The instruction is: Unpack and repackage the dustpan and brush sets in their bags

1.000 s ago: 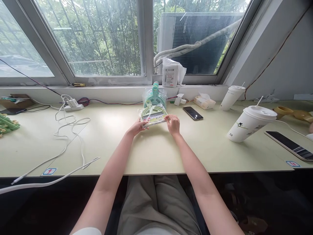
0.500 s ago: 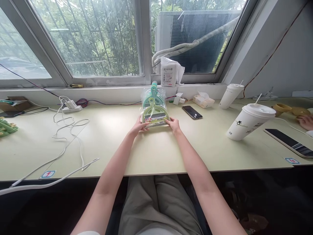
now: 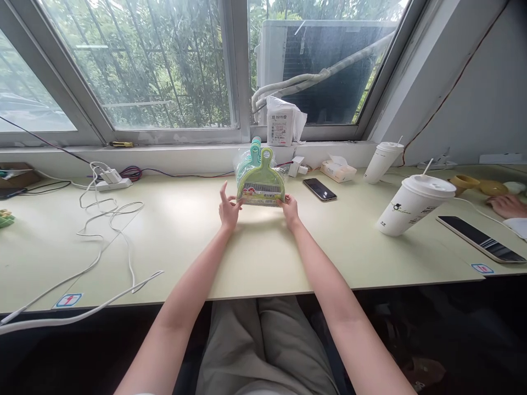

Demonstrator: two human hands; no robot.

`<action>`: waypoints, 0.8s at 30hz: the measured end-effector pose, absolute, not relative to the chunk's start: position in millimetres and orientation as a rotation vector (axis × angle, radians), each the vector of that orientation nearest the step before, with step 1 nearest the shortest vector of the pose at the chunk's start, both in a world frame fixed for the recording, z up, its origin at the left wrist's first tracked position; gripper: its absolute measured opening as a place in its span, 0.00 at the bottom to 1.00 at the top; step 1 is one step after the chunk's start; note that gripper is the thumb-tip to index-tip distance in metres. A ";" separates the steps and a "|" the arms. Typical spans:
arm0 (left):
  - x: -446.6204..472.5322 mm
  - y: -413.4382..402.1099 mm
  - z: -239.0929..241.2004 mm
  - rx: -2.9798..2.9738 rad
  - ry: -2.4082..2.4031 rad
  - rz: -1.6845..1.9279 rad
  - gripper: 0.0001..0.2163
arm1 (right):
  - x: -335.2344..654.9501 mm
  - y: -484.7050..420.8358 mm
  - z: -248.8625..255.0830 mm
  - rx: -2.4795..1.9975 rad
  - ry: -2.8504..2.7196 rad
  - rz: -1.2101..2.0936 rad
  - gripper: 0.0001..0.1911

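a pale table (image 3: 255, 260). at its far side, teal dustpans (image 3: 254, 157), too overlapped to count. in front, one wrapped green dustpan (image 3: 265, 174), handle up, long axis rising away from the grip. two lidded cups (image 3: 411, 211) stand right. the right hand (image 3: 290, 208) pinches its lower right corner; the left hand (image 3: 229, 211), equally near, touches the lower left, forefinger raised, hold unclear. two phones (image 3: 319, 190).
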State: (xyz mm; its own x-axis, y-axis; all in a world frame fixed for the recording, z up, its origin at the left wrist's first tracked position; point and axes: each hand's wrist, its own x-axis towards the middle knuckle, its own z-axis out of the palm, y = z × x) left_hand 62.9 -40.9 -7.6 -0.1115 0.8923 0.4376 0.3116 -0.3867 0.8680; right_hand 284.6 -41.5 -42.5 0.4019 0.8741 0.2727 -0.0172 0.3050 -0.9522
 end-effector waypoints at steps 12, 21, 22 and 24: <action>66.3 58.1 -20.0 2.074 1.728 1.095 0.11 | 285.3 19.5 -34.3 -1.739 -1.440 0.188 0.08; 68.9 106.7 -33.1 1.593 1.564 1.279 0.13 | 284.3 54.5 -33.2 -1.835 -1.478 0.126 0.14; 68.0 109.2 -34.5 1.591 1.540 1.272 0.11 | 284.5 54.8 -33.6 -1.824 -1.492 0.146 0.14; 66.6 111.6 -37.1 1.621 1.515 1.245 0.07 | 285.6 53.8 -35.0 -1.793 -1.497 0.196 0.16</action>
